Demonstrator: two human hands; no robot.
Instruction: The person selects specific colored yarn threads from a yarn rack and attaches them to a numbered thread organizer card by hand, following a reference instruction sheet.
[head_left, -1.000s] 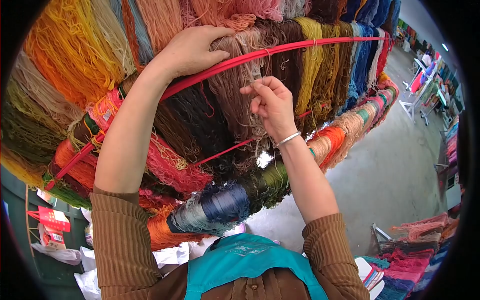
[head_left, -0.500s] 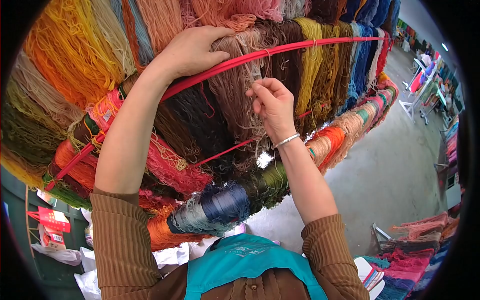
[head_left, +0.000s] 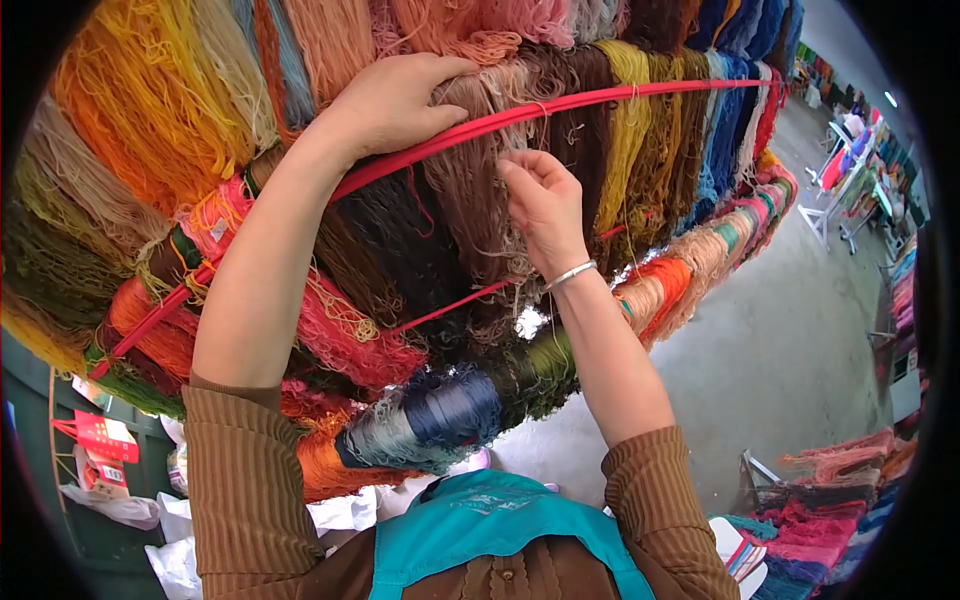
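While the left hand (head_left: 398,103), loosely curled, rests over the mauve-brown yarn (head_left: 462,180) beside the red band (head_left: 560,103), the right hand (head_left: 545,205) pinches at that hanging yarn, any strand held being indistinct.

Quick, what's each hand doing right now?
Left hand: open, at the mauve-brown yarn.
Right hand: closed in a pinch; can't tell if it has a strand.

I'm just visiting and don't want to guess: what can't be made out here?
All in the head view:
Whether the right hand pinches a strand: its fingers cover the spot.
What lies under the left hand: its palm hides it.
Upper end of the peach yarn: cut off by the top edge.
Print on the teal apron: too small.
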